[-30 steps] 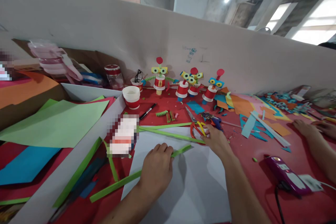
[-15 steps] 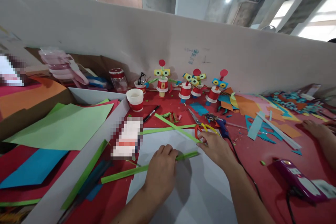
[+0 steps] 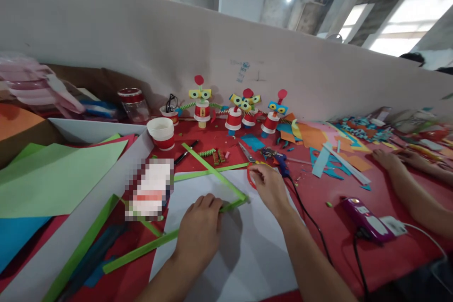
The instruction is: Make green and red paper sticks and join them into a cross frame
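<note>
Left fingers (image 3: 211, 201) clamp a green strip (image 3: 141, 251) — right fingers (image 3: 260, 172) curl by the scissors (image 3: 247, 153) — whether gripping, I cannot tell.

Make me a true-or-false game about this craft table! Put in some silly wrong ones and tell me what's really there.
1. The left hand is on a green strip. True.
2. The big sheet under the hands is black. False: the sheet is white.
3. The right hand is by the scissors. True.
4. The glasses lie flat on the table. False: the glasses stick up out of a small cup.
5. One cup figure has blue around its eyes. True.
6. The purple block is left of the big sheet in the picture. False: the purple block is to its right.
</note>
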`<action>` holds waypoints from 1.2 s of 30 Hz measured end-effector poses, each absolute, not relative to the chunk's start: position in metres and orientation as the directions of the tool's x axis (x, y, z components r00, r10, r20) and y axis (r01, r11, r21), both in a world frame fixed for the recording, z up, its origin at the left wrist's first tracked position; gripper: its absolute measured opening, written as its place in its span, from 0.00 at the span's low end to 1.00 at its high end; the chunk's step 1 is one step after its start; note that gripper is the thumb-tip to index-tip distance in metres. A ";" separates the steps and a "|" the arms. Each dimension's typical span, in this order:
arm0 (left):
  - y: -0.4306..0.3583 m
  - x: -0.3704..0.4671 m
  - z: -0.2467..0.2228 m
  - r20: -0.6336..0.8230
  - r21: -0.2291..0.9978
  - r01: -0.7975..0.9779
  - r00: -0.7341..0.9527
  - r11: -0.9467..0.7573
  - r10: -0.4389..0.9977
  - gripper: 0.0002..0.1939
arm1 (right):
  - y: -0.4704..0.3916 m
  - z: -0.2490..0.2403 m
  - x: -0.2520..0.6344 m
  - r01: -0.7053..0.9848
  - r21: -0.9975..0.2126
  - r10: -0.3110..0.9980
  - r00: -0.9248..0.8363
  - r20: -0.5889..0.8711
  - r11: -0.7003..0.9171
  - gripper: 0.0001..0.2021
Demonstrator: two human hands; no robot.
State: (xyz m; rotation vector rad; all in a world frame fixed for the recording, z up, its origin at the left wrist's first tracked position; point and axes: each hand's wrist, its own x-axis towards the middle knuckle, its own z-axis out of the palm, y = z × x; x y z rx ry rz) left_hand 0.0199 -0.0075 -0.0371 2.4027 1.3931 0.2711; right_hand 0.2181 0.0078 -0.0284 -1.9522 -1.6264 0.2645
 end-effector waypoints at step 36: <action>0.006 0.018 -0.042 0.076 0.394 0.806 0.451 -0.442 0.889 0.11 | 0.005 -0.019 0.272 0.792 -0.336 0.737 0.603 0.304 -0.510 0.16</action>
